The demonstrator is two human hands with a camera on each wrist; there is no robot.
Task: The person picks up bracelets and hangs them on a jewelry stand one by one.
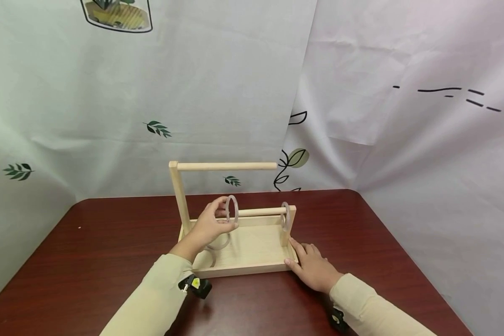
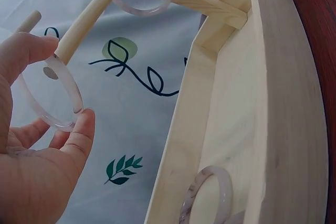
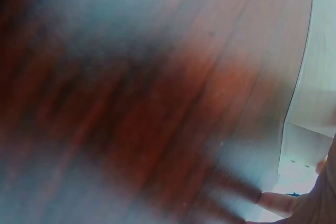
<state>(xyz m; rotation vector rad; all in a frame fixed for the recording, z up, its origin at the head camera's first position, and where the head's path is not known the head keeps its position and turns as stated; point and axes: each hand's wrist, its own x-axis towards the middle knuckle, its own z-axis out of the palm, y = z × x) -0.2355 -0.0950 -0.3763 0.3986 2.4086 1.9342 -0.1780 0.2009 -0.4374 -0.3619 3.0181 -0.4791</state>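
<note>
A dark reddish-brown wooden table with rounded far corners point(image 1: 109, 242) fills the lower half of the head view, its glossy top catching soft, even light. Behind it, from nine o'clock round to twelve, hangs a pale grey-white fabric backdrop printed with small green leaf sprigs point(image 1: 157, 129). At one to three o'clock a second, creased white sheet with thin black line drawings point(image 1: 445, 89) overlaps the first. A printed jar-shaped outline point(image 1: 117, 16) sits at eleven o'clock, cut by the top edge.

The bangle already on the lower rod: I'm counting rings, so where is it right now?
In the head view that bangle hangs at the right end of the lower rod, against the short post, just above the right hand.
</note>
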